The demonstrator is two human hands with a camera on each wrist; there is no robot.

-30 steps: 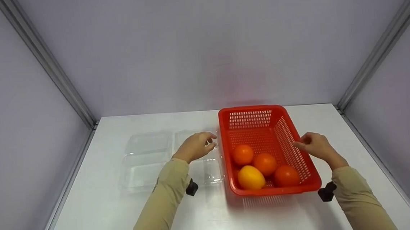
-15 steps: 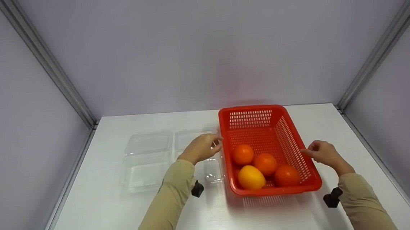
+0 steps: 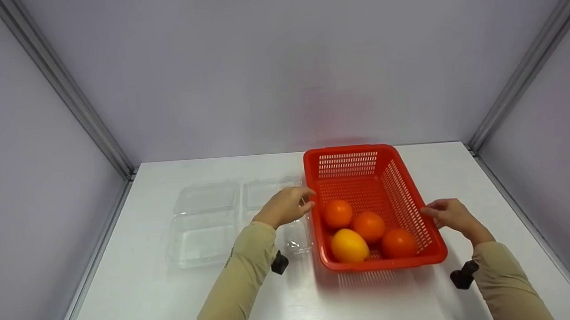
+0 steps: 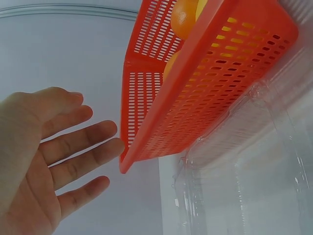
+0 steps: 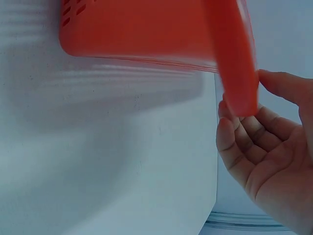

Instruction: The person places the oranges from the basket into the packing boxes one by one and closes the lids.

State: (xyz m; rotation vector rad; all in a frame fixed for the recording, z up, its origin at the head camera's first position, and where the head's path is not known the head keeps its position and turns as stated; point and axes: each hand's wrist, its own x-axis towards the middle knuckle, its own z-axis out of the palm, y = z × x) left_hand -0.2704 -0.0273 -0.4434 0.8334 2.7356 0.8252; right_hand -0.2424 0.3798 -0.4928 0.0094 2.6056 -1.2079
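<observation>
A red perforated plastic basket point(image 3: 382, 263) stands on the white table, right of the middle in the head view. At its near end lie several fruits: an upper orange point(image 3: 338, 213), a middle orange point(image 3: 369, 227), a redder round fruit point(image 3: 398, 243) and a yellow oval fruit point(image 3: 349, 246). My left hand point(image 3: 285, 206) is at the basket's left rim, fingers loosely extended; in the left wrist view its fingertips point(image 4: 115, 147) are right at the rim. On the right side, my right hand point(image 5: 269, 152) holds the rim, thumb against its outer edge and fingers curled beneath.
Two clear plastic clamshell boxes lie left of the basket: a left box point(image 3: 205, 236) with its lid folded back, and a right box point(image 3: 295, 237) partly hidden by my left arm. Pale walls with metal corner strips point(image 3: 81, 109) enclose the table's back and sides.
My left hand has moved right, from over the right clear box to the basket's rim. My right hand has slid toward me along the right rim and taken hold of it. The basket has barely moved.
</observation>
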